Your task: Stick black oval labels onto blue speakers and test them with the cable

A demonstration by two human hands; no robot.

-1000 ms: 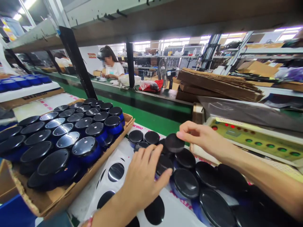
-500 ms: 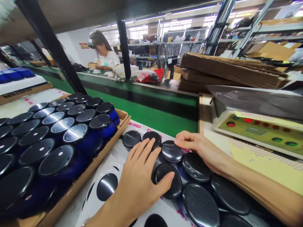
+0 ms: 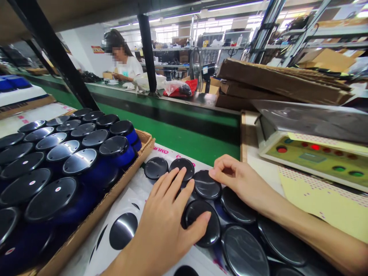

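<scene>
My left hand (image 3: 163, 218) lies palm down with its fingers spread over several glossy black round lids. Its fingertips rest on or just above the rim of one lid (image 3: 184, 165), and the thumb crosses another lid (image 3: 199, 216). At the upper right edge of a third lid (image 3: 207, 188), thumb and forefinger of my right hand (image 3: 244, 182) are pinched together. Whatever lies between them is too small to make out. Beneath my left wrist is a white sheet with black round stickers (image 3: 123, 230), partly covered by the hand.
On the left stands a cardboard tray (image 3: 115, 203) packed with black-topped blue round units (image 3: 80, 163). A green conveyor belt (image 3: 178, 126) runs behind. To the right are a control box (image 3: 316, 153) and a yellow dotted sheet (image 3: 310, 195). A person (image 3: 126, 65) sits across the belt.
The view has shifted slightly, so the tray appears further left and lower. Both hands keep nearly the same pose over the lids, the right still pinched at the same lid's edge.
</scene>
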